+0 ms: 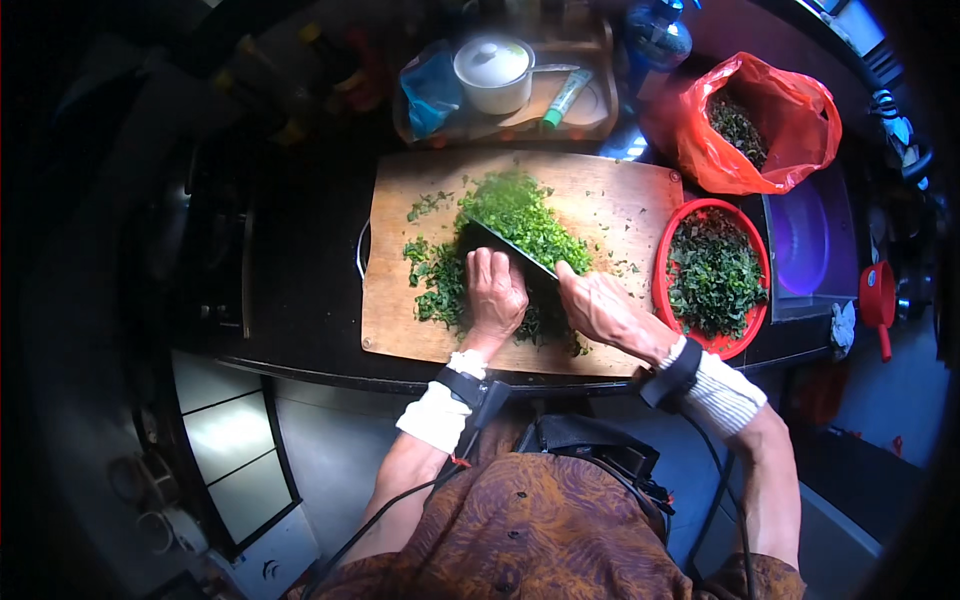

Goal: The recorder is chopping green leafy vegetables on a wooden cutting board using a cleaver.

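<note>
A wooden cutting board (637, 169) lies before me on the dark counter. Chopped leafy greens (532, 217) are heaped in its middle, bright green beyond the blade and darker on the near side. My right hand (604, 311) grips a kitchen knife (517, 247) at its right end, where the fingers hide the handle. The blade slants up and left across the heap. Just left of the knife, my left hand (496, 292) rests over the darker greens, fingers together and curled close to the blade. What lies under those fingertips is hidden.
A red plastic basin (660, 289) of chopped greens touches the board's right side. Behind it stands an open red plastic bag (806, 127) with dark plant matter inside. A tray (611, 97) at the back holds a lidded white pot (491, 71) and a green-capped tube (566, 97).
</note>
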`<state>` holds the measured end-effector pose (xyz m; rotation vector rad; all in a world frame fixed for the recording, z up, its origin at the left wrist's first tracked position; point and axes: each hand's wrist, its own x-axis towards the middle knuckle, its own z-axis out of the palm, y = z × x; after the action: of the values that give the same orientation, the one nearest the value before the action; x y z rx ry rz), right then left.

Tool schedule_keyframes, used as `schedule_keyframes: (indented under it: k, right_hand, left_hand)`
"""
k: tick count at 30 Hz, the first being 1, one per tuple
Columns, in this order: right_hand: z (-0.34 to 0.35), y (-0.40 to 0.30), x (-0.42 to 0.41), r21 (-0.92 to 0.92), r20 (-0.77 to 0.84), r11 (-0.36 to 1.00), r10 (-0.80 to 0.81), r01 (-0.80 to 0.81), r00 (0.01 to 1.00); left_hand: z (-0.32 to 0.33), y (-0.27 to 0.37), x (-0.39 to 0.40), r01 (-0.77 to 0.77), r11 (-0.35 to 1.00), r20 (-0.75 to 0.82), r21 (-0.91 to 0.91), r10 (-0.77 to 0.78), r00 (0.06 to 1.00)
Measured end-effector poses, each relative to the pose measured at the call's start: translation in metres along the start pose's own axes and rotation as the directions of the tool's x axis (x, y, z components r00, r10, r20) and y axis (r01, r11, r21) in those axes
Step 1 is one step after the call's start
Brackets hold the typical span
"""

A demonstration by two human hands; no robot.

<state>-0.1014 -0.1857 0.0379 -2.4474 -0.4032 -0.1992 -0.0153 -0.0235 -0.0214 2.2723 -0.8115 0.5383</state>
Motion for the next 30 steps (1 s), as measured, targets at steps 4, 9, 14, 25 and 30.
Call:
schedule_keyframes:
  k: [4,9,14,25,30]
  right_hand:
    - [0.008,0.006,0.012,-0.143,-0.076,0.99,0.0,-0.011,0.997]
    - [-0.05,-0.039,0.005,-0.131,0.125,0.99,0.072,-0.056,0.99]
    - [-0.038,-0.049,-0.001,-0.094,0.296,0.979,0.201,-0.181,0.934]
    - [-0.008,-0.032,0.019,-0.155,0.15,0.968,0.222,-0.199,0.963]
    - [-0.038,-0.065,0.004,-0.165,0.107,0.986,-0.012,0.03,0.994]
  left_hand:
    - [-0.005,-0.007,0.005,-0.025,0.998,0.053,-0.064,0.029,0.998]
    - [-0.035,-0.005,0.003,0.036,0.999,-0.08,0.041,-0.032,0.996]
    - [-0.02,-0.011,-0.01,0.038,0.996,0.006,-0.082,-0.037,0.999]
    - [-0.026,-0.018,-0.001,0.026,0.999,0.049,-0.038,-0.024,0.999]
    - [-0.038,-0.02,-0.016,0.123,0.991,0.004,-0.046,-0.123,0.992]
